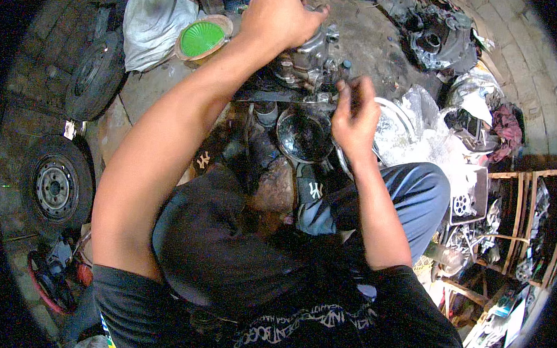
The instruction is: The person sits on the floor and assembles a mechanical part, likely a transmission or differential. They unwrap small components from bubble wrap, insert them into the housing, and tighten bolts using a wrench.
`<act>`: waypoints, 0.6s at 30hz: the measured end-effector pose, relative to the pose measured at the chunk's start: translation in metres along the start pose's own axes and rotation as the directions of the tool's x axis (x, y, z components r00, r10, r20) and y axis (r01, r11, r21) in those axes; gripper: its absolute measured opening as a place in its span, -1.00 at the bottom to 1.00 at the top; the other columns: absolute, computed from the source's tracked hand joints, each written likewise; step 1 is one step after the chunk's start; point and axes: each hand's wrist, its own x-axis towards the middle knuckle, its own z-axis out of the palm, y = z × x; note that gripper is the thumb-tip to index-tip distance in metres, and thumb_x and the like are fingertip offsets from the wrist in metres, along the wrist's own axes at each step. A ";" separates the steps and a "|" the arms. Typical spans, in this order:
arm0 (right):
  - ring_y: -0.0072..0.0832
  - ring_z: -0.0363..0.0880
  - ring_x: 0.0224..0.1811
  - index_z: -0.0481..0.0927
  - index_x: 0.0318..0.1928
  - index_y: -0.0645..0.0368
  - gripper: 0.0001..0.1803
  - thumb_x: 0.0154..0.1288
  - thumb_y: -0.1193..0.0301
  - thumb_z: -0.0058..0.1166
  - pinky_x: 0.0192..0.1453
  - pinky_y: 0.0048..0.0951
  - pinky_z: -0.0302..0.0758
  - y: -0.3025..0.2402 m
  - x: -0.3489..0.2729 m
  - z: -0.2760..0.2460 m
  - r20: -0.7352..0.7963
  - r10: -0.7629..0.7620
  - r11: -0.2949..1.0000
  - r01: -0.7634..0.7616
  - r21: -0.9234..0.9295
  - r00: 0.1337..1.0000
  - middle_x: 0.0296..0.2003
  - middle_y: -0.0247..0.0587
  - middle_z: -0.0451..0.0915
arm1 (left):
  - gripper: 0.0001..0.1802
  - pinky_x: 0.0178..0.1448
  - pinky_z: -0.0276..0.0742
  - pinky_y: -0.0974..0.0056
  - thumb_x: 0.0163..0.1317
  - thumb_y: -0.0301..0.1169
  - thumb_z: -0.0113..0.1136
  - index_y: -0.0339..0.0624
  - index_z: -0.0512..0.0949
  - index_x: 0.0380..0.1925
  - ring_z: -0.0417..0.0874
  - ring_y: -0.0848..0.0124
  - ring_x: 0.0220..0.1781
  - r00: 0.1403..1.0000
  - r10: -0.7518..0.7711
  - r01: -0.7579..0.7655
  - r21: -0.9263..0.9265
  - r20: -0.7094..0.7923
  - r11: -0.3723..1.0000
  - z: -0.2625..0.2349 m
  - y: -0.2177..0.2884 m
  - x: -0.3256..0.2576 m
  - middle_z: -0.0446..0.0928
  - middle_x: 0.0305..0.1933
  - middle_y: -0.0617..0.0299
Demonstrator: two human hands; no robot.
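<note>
Cluttered workshop floor; I've got my left hand clamped on the greasy grey metal engine assembly, upper centre, steadying; right hand pinched shut, contents unclear; next needs careful fitting.

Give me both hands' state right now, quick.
Left hand: laid over the top of the grey metal engine part, fingers curled on it.
Right hand: fingers pinched together beside the part; whether anything is in the grip cannot be told.

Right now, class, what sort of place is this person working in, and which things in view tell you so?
Probably a vehicle repair workshop: both hands work on a greasy metal engine part, wheels with tyres lie on the dirt floor, and scrap metal parts are heaped nearby.
</note>
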 end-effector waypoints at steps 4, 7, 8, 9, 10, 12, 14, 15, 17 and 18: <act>0.27 0.63 -0.22 0.52 -0.12 0.32 -0.85 0.34 0.54 0.10 -0.21 0.03 0.54 -0.015 0.019 0.004 0.121 -0.140 0.987 0.149 -0.067 0.983 -0.34 0.30 0.63 | -0.47 0.08 0.63 -0.07 0.12 -0.07 0.41 -0.39 0.70 -0.19 0.70 -0.20 -0.04 0.997 -0.080 0.081 0.057 -0.013 0.995 0.001 0.009 0.002 0.66 -0.17 -0.36; 0.28 0.61 -0.26 0.53 -0.13 0.28 -0.84 0.31 0.50 0.13 -0.22 0.08 0.50 -0.012 0.014 0.004 0.102 -0.120 0.993 0.121 -0.007 0.988 -0.38 0.26 0.61 | -0.46 0.06 0.64 -0.07 0.12 -0.05 0.41 -0.41 0.70 -0.21 0.71 -0.20 -0.06 1.000 -0.031 0.031 0.028 -0.005 0.999 0.001 0.005 -0.006 0.66 -0.18 -0.36; 0.28 0.61 -0.26 0.53 -0.13 0.27 -0.84 0.31 0.49 0.13 -0.22 0.09 0.50 -0.016 0.017 0.001 0.114 -0.135 0.990 0.139 -0.030 0.984 -0.38 0.26 0.61 | -0.45 0.06 0.64 -0.07 0.12 -0.05 0.41 -0.41 0.70 -0.21 0.71 -0.20 -0.05 0.999 -0.039 0.039 0.029 -0.002 0.999 -0.001 0.005 -0.005 0.66 -0.18 -0.36; 0.27 0.61 -0.23 0.53 -0.13 0.25 -0.84 0.30 0.49 0.15 -0.21 0.06 0.52 -0.020 0.023 -0.003 0.170 -0.087 0.990 0.105 -0.096 0.982 -0.35 0.27 0.62 | -0.45 0.06 0.64 -0.06 0.11 -0.05 0.42 -0.42 0.70 -0.21 0.71 -0.20 -0.05 0.999 -0.047 0.046 0.029 0.002 0.998 -0.002 0.005 -0.005 0.66 -0.18 -0.36; 0.02 0.50 -0.33 0.48 -0.20 0.27 -0.89 0.32 0.53 0.13 -0.27 -0.06 0.47 -0.023 0.025 -0.003 0.134 -0.125 0.989 0.134 -0.058 0.983 -0.41 0.21 0.56 | -0.45 0.06 0.64 -0.06 0.11 -0.05 0.42 -0.42 0.70 -0.22 0.71 -0.20 -0.05 0.999 -0.051 0.050 0.026 0.008 0.998 -0.003 0.005 -0.004 0.66 -0.18 -0.36; -0.48 0.29 -0.53 0.38 -0.34 0.32 -0.84 0.36 0.60 0.09 -0.40 -0.31 0.37 -0.026 0.025 0.001 0.058 -0.196 0.981 0.196 0.014 0.979 -0.55 0.08 0.44 | -0.45 0.06 0.64 -0.06 0.10 -0.05 0.43 -0.43 0.70 -0.22 0.71 -0.19 -0.05 0.999 -0.039 0.039 0.032 -0.010 0.999 0.001 0.003 0.001 0.66 -0.18 -0.36; 0.28 0.60 -0.25 0.52 -0.15 0.25 -0.86 0.31 0.51 0.13 -0.22 0.09 0.49 -0.019 0.018 0.005 0.118 -0.109 0.994 0.106 0.032 0.987 -0.38 0.26 0.60 | -0.45 0.06 0.64 -0.06 0.10 -0.05 0.43 -0.43 0.70 -0.22 0.71 -0.19 -0.05 0.999 -0.044 0.045 0.053 -0.027 0.998 0.004 0.001 0.002 0.66 -0.19 -0.36; 0.28 0.60 -0.24 0.51 -0.15 0.25 -0.87 0.31 0.52 0.12 -0.21 0.09 0.49 -0.012 0.014 0.004 0.119 -0.078 0.997 0.076 0.019 0.990 -0.38 0.27 0.60 | -0.45 0.06 0.64 -0.06 0.09 -0.06 0.43 -0.44 0.70 -0.23 0.71 -0.19 -0.05 0.998 -0.052 0.054 0.069 -0.035 0.996 0.006 0.000 0.001 0.66 -0.19 -0.36; 0.27 0.61 -0.22 0.52 -0.15 0.25 -0.87 0.32 0.52 0.12 -0.19 0.07 0.51 -0.016 0.019 0.000 0.149 -0.083 0.996 0.087 -0.025 0.985 -0.36 0.27 0.61 | -0.44 0.06 0.64 -0.06 0.09 -0.06 0.44 -0.45 0.70 -0.23 0.71 -0.18 -0.04 0.999 -0.022 0.023 0.023 -0.029 0.999 0.002 0.005 -0.005 0.66 -0.19 -0.37; 0.27 0.61 -0.21 0.52 -0.14 0.24 -0.86 0.32 0.51 0.12 -0.17 0.07 0.51 -0.020 0.023 -0.002 0.164 -0.085 0.995 0.093 -0.047 0.983 -0.34 0.27 0.62 | -0.43 0.07 0.64 -0.06 0.09 -0.06 0.44 -0.46 0.69 -0.23 0.71 -0.19 -0.04 0.999 -0.035 0.036 0.035 -0.003 0.999 0.001 0.005 -0.004 0.66 -0.18 -0.38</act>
